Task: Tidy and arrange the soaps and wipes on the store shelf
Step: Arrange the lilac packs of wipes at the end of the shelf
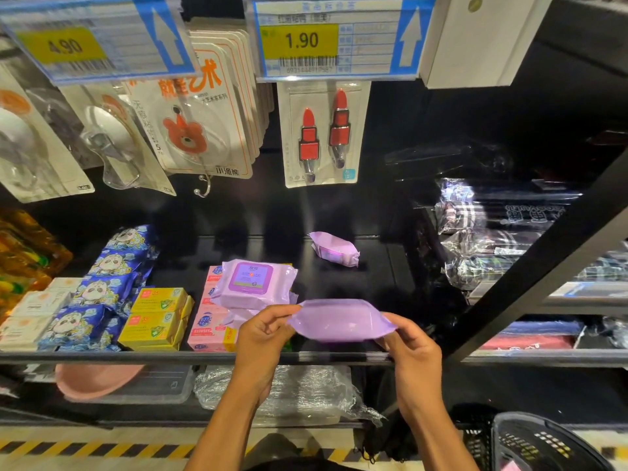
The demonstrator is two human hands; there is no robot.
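Mid-placement — we pinch the purple wipes pack by its ends, left hand and right hand — next it likely goes on the wipes stack.

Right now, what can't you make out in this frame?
Head view only:
- Held pack: only its plain side shows, the label faces away.
- Pink soaps: partly covered by the wipes stack.
- Far pack: print too small.
- 4.90 tag: fine text blurred.
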